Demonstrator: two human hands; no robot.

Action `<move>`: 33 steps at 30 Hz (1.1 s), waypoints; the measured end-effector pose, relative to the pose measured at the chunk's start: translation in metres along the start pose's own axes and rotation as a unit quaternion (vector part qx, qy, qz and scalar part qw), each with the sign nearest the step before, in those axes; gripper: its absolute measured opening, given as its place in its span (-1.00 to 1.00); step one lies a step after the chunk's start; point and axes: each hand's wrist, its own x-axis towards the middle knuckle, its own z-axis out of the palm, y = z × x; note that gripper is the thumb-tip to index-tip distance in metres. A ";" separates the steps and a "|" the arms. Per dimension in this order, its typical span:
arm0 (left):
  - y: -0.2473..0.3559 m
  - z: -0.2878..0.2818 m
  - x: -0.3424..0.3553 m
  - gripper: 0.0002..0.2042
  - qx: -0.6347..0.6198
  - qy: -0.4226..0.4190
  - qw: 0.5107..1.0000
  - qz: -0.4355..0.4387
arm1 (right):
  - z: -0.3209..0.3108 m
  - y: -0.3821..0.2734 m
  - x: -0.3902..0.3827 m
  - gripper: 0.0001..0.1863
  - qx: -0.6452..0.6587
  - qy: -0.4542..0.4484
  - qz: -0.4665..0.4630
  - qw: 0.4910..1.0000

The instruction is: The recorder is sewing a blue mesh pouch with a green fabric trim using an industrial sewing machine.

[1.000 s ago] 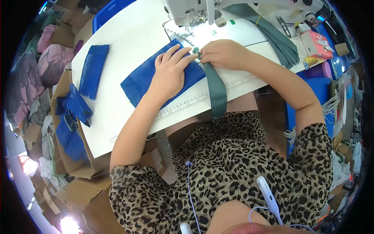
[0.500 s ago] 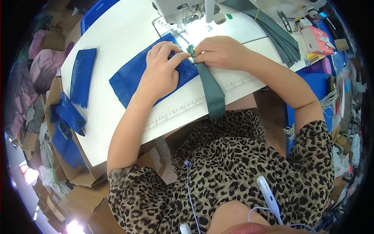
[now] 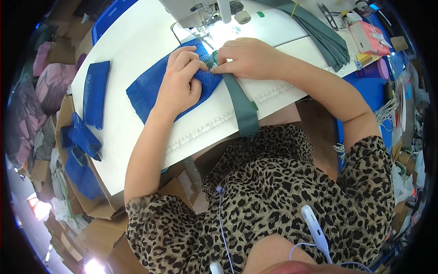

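My left hand (image 3: 180, 80) rests on a blue mesh piece (image 3: 148, 91), its fingers curled and gripping near the piece's right edge. My right hand (image 3: 242, 59) pinches the top end of a dark green fabric strip (image 3: 242, 109) against that edge, close to my left fingertips. A small bright green bit shows at the pinched end, too covered to make out. The strip hangs down over the table's front edge. Just above both hands is a sewing machine (image 3: 194, 13), its needle area lit.
A folded blue mesh piece (image 3: 96, 93) lies on the white table (image 3: 114, 160) at left, beside a cardboard box (image 3: 93, 205) holding blue fabric. At upper right are layered green strips (image 3: 319, 39), scissors (image 3: 327, 20), a pink box (image 3: 365, 36) and a purple container (image 3: 374, 68).
Both hands have shifted a little left. My left fingers have curled more, and the strip's upper end has moved left onto the mesh's edge.
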 end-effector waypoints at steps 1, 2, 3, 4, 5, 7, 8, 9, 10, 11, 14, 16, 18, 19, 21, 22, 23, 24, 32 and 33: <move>0.001 -0.001 0.002 -0.79 0.002 -0.009 1.000 0.008 | 0.001 0.000 0.000 -0.68 0.002 0.005 -0.001 1.000; 0.003 -0.004 0.002 -0.79 0.004 -0.008 1.000 0.008 | 0.003 -0.001 -0.001 -0.68 0.002 0.006 -0.003 1.000; 0.006 -0.009 0.000 -0.76 0.029 -0.035 0.999 0.009 | 0.006 -0.002 -0.001 -0.68 0.004 0.011 0.006 1.000; 0.010 -0.014 0.000 -0.73 0.054 -0.062 0.997 0.010 | 0.006 -0.002 0.000 -0.69 0.005 0.016 0.016 1.000; 0.017 -0.017 -0.001 -0.73 0.056 -0.063 0.996 0.010 | 0.005 -0.002 0.000 -0.69 0.005 0.018 0.016 1.000; 0.035 -0.020 -0.006 -0.79 0.139 -0.100 0.983 -0.065 | 0.003 -0.003 0.000 -0.69 -0.003 0.005 0.021 1.000; 0.041 -0.017 -0.012 -0.77 0.104 -0.112 0.983 -0.102 | 0.002 -0.004 0.001 -0.69 -0.001 0.007 0.020 1.000; 0.047 -0.008 -0.019 -0.74 0.103 -0.086 0.984 -0.113 | 0.001 -0.006 0.001 -0.68 -0.011 0.005 0.018 1.000; 0.048 -0.001 -0.023 -0.72 0.114 -0.063 0.986 -0.105 | 0.001 -0.006 0.001 -0.68 -0.020 0.002 0.015 1.000; 0.047 0.003 -0.026 -0.71 0.125 -0.040 0.986 -0.098 | 0.000 -0.006 0.001 -0.68 -0.019 0.002 0.012 1.000; 0.018 -0.002 -0.023 -0.69 0.091 -0.030 0.994 -0.055 | -0.001 -0.006 -0.001 -0.70 -0.017 -0.017 0.021 0.999; 0.012 -0.005 -0.014 -0.67 0.082 -0.029 0.995 -0.043 | -0.003 -0.006 -0.003 -0.72 -0.010 -0.033 0.059 0.998; 0.017 -0.003 -0.008 -0.65 0.072 -0.026 0.996 -0.044 | -0.008 -0.005 -0.005 -0.73 0.003 -0.038 0.057 0.998; 0.019 0.000 -0.006 -0.62 0.084 -0.027 0.995 -0.056 | -0.010 -0.006 -0.005 -0.74 0.015 -0.038 0.059 0.997; 0.021 0.003 -0.006 -0.59 0.093 -0.027 0.993 -0.069 | -0.010 -0.008 -0.004 -0.73 0.022 -0.032 0.054 0.998; 0.023 0.004 -0.007 -0.57 0.109 -0.025 0.991 -0.076 | -0.009 -0.009 -0.004 -0.73 0.029 -0.025 0.050 0.998; 0.023 0.005 -0.008 -0.54 0.125 -0.023 0.988 -0.084 | -0.009 -0.009 -0.004 -0.73 0.028 -0.028 0.051 0.998; 0.021 0.005 -0.008 -0.54 0.122 -0.023 0.989 -0.084 | -0.010 -0.009 -0.004 -0.71 0.021 -0.039 0.054 0.998; 0.022 0.003 -0.009 -0.57 0.150 -0.042 0.987 -0.047 | -0.026 -0.015 0.005 -0.72 0.004 -0.058 0.017 0.998; 0.022 0.003 -0.009 -0.57 0.148 -0.042 0.987 -0.049 | -0.026 -0.014 0.006 -0.72 0.001 -0.057 0.011 0.998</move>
